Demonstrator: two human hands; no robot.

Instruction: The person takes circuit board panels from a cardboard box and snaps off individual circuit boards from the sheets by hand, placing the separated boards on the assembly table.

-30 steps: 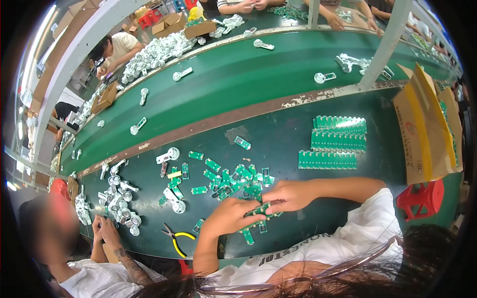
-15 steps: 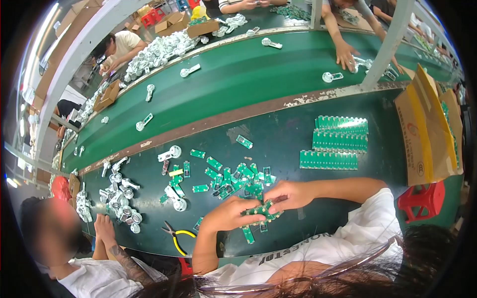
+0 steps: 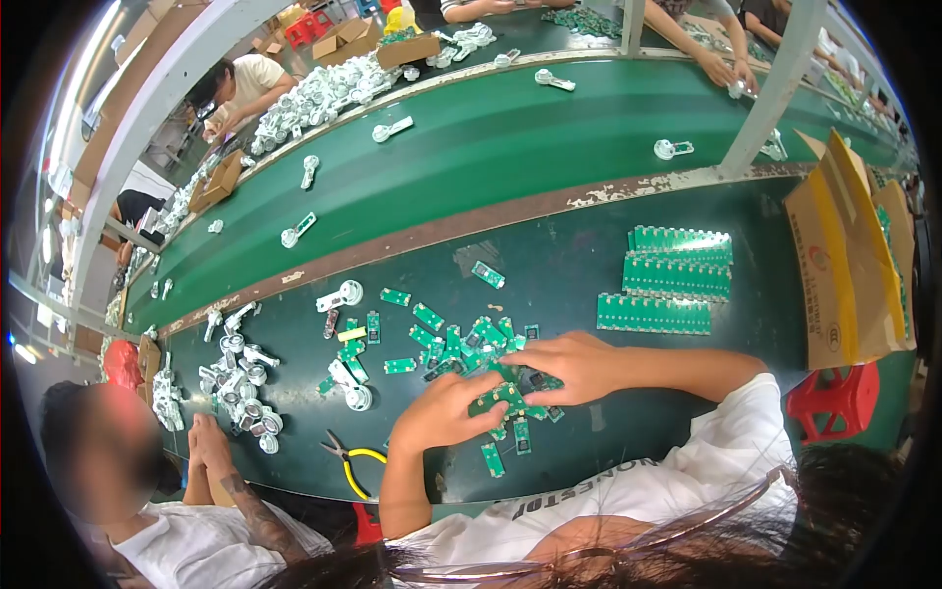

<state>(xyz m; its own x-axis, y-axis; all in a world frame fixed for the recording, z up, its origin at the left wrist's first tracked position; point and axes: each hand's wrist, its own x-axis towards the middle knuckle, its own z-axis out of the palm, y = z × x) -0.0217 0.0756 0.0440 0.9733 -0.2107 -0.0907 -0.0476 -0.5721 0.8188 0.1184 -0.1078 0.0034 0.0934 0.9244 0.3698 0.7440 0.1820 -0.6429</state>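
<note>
My left hand [image 3: 444, 412] is closed on a small bunch of green circuit boards [image 3: 498, 395], thumb on top and fingers behind. Close beside it, my right hand [image 3: 574, 367] reaches over a loose pile of small circuit boards [image 3: 473, 340]. Its index finger and thumb are apart, with boards beneath and between them. I cannot make out whether it lifts any of these. Two single boards, one of them a circuit board [image 3: 493, 458] nearest my body, lie below my hands.
Uncut board panels [image 3: 654, 314] lie in rows at the right, near a cardboard box [image 3: 844, 265]. Yellow-handled pliers [image 3: 355, 461] and white round-headed housings [image 3: 240, 388] are at the left. A green conveyor [image 3: 442, 147] carries more housings. A co-worker [image 3: 186, 520] sits on my left.
My right hand has moved off the boards in my left hand and spread over the pile. Housings on the conveyor have shifted right. The co-worker across has drawn both hands back around a housing.
</note>
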